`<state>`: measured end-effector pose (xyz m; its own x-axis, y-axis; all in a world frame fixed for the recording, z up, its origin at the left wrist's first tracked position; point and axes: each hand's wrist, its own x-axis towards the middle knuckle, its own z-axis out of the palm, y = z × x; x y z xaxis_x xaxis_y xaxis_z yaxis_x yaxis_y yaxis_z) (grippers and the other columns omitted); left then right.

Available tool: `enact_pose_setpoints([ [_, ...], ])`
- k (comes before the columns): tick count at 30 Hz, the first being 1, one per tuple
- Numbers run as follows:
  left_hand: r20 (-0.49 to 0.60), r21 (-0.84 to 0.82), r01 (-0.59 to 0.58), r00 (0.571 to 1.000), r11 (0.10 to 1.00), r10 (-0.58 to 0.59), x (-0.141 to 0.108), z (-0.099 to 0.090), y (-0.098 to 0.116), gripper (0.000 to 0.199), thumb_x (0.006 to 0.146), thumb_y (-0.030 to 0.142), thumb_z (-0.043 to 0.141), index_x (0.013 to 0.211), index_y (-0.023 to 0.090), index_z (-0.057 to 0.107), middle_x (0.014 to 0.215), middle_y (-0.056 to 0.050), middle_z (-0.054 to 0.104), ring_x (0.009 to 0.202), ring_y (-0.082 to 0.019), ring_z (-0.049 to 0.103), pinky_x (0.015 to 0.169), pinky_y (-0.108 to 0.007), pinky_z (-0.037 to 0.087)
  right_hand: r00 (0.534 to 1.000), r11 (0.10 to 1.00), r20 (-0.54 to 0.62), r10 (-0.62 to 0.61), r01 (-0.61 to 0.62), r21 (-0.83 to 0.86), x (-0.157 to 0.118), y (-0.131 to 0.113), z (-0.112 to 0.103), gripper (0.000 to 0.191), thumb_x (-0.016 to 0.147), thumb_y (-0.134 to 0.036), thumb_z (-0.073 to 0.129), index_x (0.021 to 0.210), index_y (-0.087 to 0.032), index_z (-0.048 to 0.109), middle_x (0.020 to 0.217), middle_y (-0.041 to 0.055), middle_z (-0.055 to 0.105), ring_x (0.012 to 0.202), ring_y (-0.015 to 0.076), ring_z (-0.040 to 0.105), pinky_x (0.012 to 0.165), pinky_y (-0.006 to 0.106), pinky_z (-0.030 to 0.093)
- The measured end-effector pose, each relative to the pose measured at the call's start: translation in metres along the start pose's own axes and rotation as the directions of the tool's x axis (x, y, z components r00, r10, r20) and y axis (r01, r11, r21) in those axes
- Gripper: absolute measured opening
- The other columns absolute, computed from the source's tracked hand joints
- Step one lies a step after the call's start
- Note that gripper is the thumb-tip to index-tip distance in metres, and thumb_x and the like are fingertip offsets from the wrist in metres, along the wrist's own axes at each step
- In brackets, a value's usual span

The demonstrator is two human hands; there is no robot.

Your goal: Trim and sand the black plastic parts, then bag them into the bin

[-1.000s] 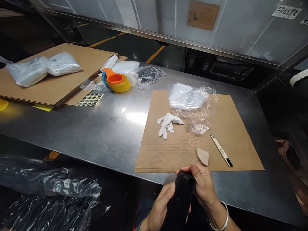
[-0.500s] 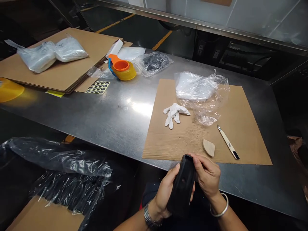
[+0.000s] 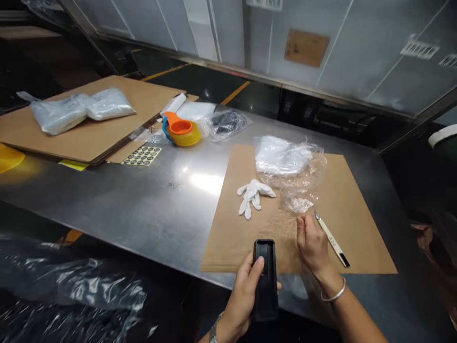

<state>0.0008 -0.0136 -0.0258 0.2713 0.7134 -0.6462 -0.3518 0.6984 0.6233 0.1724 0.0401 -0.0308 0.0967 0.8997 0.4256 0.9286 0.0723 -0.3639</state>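
My left hand (image 3: 246, 290) is wrapped round a long black hollow case (image 3: 267, 286), held upright at the table's front edge with the thumb across its face. My right hand (image 3: 313, 243) is closed in a fist over the cardboard sheet (image 3: 228, 238), to the right of the case. Whatever it may hold is hidden by the fingers. Beside that hand lies a craft knife (image 3: 332, 240) with a pale handle marked A26. A white glove (image 3: 254, 196) rests on the cardboard, left of a crumpled clear plastic bag (image 3: 285, 157). The small tan wedge-shaped piece is out of sight.
At the back left, a stack of cardboard sheets (image 3: 78, 147) carries plastic-wrapped packs (image 3: 82, 109). A tape dispenser (image 3: 182, 131), a sheet of round stickers (image 3: 141, 156) and a bagged black item (image 3: 228, 123) are near it. Black plastic sheeting (image 3: 78, 290) lies at lower left.
My right hand has left the black case and moved forward over the cardboard, where the tan wedge was visible. My left hand keeps the case, now turned more upright. The view has tilted up.
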Motion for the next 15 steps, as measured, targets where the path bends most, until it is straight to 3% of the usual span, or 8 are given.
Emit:
enact_pose_setpoints([
  [3, 0.000, 0.187, -0.323, 0.944, 0.928, 0.329, 0.029, 0.006, 0.005, 0.039, 0.079, 0.045, 0.054, 0.109, 0.019, 0.051, 0.100, -0.009, 0.066, 0.092, -0.021, 0.063, 0.080, -0.032, 0.049, 0.998, 0.996, 0.057, -0.004, 0.010, -0.094, 0.058, 0.022, 0.006, 0.025, 0.091, -0.020, 0.036, 0.104, -0.015, 0.056, 0.086, 0.0074, 0.064, 0.073, 0.0169, 0.059, 0.058, 0.025, 0.039],
  [5, -0.003, 0.361, -0.417, 0.894, 0.834, 0.448, 0.050, 0.010, 0.003, 0.042, 0.083, 0.041, 0.049, 0.117, 0.017, 0.049, 0.115, -0.013, 0.060, 0.109, -0.024, 0.055, 0.093, -0.036, 0.042, 0.994, 0.989, 0.112, -0.015, 0.031, -0.145, 0.097, 0.034, 0.016, 0.024, 0.091, -0.018, 0.038, 0.104, -0.016, 0.058, 0.094, 0.0078, 0.063, 0.084, 0.0169, 0.059, 0.067, 0.025, 0.043],
  [9, 0.001, 0.673, -0.421, 0.823, 0.609, 0.568, 0.085, 0.014, -0.012, 0.049, 0.085, 0.033, 0.037, 0.128, 0.010, 0.043, 0.129, -0.018, 0.050, 0.120, -0.029, 0.044, 0.101, -0.045, 0.032, 0.977, 0.967, 0.215, 0.001, 0.054, -0.248, 0.163, 0.047, 0.046, 0.019, 0.090, -0.027, 0.047, 0.101, -0.016, 0.058, 0.097, 0.0042, 0.061, 0.086, 0.0148, 0.058, 0.076, 0.033, 0.048],
  [13, 0.045, 0.812, -0.474, 0.633, 0.341, 0.773, 0.105, 0.014, -0.031, 0.048, 0.082, 0.024, 0.034, 0.125, 0.007, 0.049, 0.124, -0.020, 0.053, 0.112, -0.031, 0.048, 0.096, -0.048, 0.035, 0.965, 0.941, 0.254, 0.066, 0.024, -0.336, 0.199, 0.052, 0.073, 0.024, 0.088, -0.032, 0.052, 0.105, -0.015, 0.056, 0.108, 0.0061, 0.058, 0.093, 0.0171, 0.058, 0.080, 0.038, 0.049],
  [15, 0.006, 0.866, -0.403, 0.602, 0.297, 0.799, 0.110, 0.010, -0.034, 0.049, 0.077, 0.023, 0.040, 0.122, 0.007, 0.053, 0.123, -0.022, 0.053, 0.109, -0.033, 0.049, 0.094, -0.048, 0.036, 0.961, 0.937, 0.262, 0.086, 0.012, -0.350, 0.205, 0.055, 0.081, 0.026, 0.088, -0.032, 0.052, 0.107, -0.016, 0.056, 0.110, 0.0065, 0.058, 0.094, 0.0178, 0.058, 0.081, 0.039, 0.048],
])
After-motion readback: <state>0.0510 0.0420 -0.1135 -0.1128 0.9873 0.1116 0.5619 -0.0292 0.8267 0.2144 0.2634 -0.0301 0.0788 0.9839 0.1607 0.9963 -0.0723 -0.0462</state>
